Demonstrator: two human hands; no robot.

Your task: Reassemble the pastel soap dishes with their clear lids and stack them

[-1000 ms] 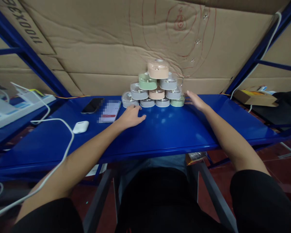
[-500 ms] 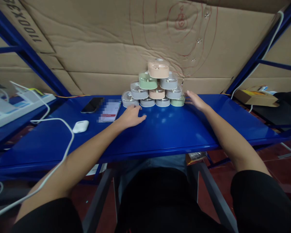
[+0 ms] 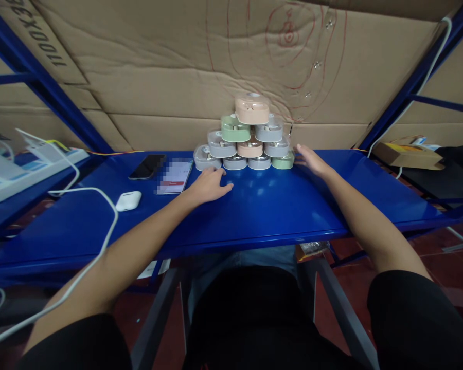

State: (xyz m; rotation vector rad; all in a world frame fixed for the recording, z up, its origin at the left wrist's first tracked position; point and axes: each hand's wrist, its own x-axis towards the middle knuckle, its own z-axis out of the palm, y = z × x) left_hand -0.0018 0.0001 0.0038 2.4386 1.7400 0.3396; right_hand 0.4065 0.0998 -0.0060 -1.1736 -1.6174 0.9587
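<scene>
Small plastic boxes with clear lids form a pyramid against the cardboard at the table's back. A peach box (image 3: 252, 111) tops it, above a green box (image 3: 235, 130) and a grey box (image 3: 269, 132). Below them a peach box (image 3: 249, 148) sits between grey ones, and a green box (image 3: 283, 161) ends the bottom row at right. My left hand (image 3: 210, 185) rests on the table, fingers apart, in front of the bottom-left grey box (image 3: 207, 160). Beside the bottom-right green box is my right hand (image 3: 312, 160), fingers extended; whether it touches the box I cannot tell.
On the blue table (image 3: 278, 205) lie a dark phone (image 3: 147, 167), a phone with a lit screen (image 3: 175, 176) and a white earbud case (image 3: 128, 201). A white cable (image 3: 111, 226) crosses my left forearm. A power strip (image 3: 34, 174) is at left, a cardboard box (image 3: 407, 155) at right.
</scene>
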